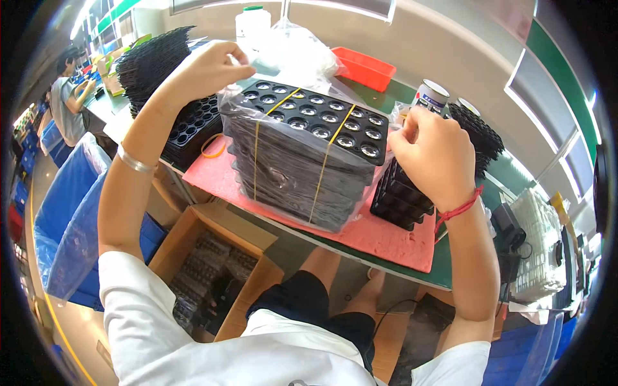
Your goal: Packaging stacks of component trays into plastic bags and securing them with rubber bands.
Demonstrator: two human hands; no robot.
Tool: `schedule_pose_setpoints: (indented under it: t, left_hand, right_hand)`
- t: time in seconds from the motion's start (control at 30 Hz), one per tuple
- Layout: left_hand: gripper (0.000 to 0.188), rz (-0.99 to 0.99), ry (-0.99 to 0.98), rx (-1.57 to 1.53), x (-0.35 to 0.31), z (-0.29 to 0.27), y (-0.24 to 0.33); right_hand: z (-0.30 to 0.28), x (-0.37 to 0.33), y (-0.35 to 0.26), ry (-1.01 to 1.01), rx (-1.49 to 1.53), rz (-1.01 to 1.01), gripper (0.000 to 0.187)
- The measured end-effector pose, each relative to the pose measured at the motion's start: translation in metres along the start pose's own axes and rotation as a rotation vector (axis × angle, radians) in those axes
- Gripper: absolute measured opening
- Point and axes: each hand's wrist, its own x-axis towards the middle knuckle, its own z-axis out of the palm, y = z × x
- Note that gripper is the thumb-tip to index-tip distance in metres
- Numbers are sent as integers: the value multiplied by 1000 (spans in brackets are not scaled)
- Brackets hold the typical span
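Observation:
A stack of black plastic trays (296, 122) stands on a pink foam mat, tied with two yellow rubber bands (322, 174). Round silvery lens-like parts sit in the top tray's pockets. A clear plastic bag (290, 186) wraps the stack's front and sides, leaving its top uncovered. My left hand (215, 67) is raised above the far left corner, fingers curled at the bag's loose film. At the right corner my right hand (434, 151) is closed, thumb against the bent forefinger, beside the bag's right edge. The exact pinch of each hand is hard to see.
More black trays are piled left (151, 67) and right (402, 196) on the pink mat (399, 241) and table. Behind stand a red bin (364, 67), a white jar (252, 26) and a can (431, 93). An open carton (241, 238) sits below; a person (67, 103) works far left.

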Motion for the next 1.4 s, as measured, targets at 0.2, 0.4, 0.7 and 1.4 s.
schedule_pose_setpoints:
  t: [0.2, 0.4, 0.7, 1.4]
  left_hand:
    - [27, 180, 126, 215, 21, -1, 0]
    - [30, 146, 153, 269, 7, 0, 13]
    - [43, 45, 26, 366, -10, -7, 11]
    - [35, -100, -63, -735, -30, -5, -11]
  right_hand:
    - [-9, 26, 12, -342, -2, 43, 20]
    - [-2, 18, 11, -105, -33, -12, 16]
    - [16, 22, 4, 57, -240, -33, 12]
    - [-35, 4, 1, -357, 721, 230, 28]
